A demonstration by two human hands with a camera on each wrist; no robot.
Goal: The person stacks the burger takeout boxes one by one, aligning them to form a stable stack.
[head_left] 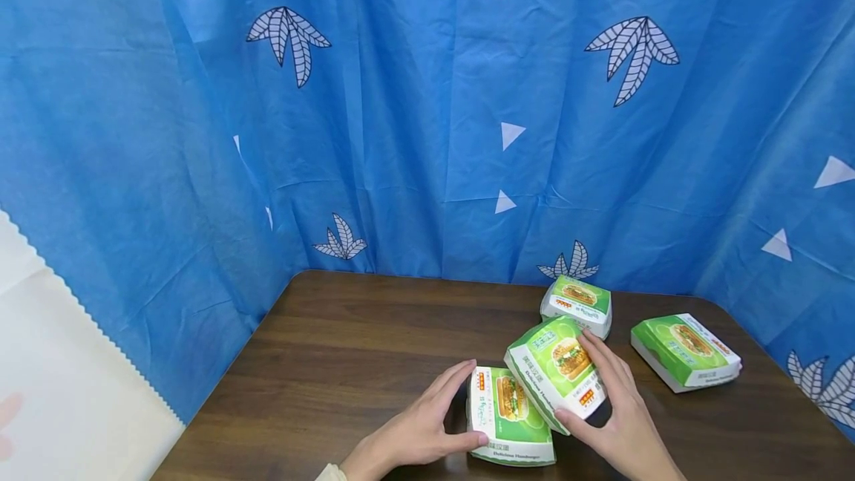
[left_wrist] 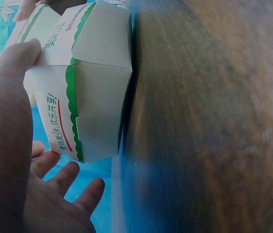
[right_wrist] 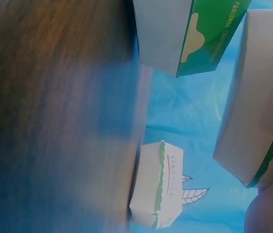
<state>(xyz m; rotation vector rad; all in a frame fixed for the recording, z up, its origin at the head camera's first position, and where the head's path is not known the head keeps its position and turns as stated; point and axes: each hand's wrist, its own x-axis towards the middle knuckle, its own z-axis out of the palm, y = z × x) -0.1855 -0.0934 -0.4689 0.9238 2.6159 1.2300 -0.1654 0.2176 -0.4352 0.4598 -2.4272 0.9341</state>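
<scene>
My left hand (head_left: 427, 414) holds a green-and-white hamburger box (head_left: 510, 440) on the wood-grain table, thumb at its front corner and fingers by its back left corner. In the left wrist view, some of its fingers (left_wrist: 90, 194) extend past the carton. My right hand (head_left: 617, 414) grips a second hamburger box (head_left: 551, 373), thumb on the front edge and fingers across the right side. That box is tilted and raised off the table, overlapping the first one's right edge. Its underside (right_wrist: 257, 77) shows in the right wrist view.
Behind the raised box stands another hamburger box (head_left: 577, 299) near the table's back edge. One more box (head_left: 684, 355) lies to the right. A blue patterned curtain (head_left: 414, 132) hangs behind the table (head_left: 320, 362); a pale cloth (head_left: 60, 362) hangs on the left.
</scene>
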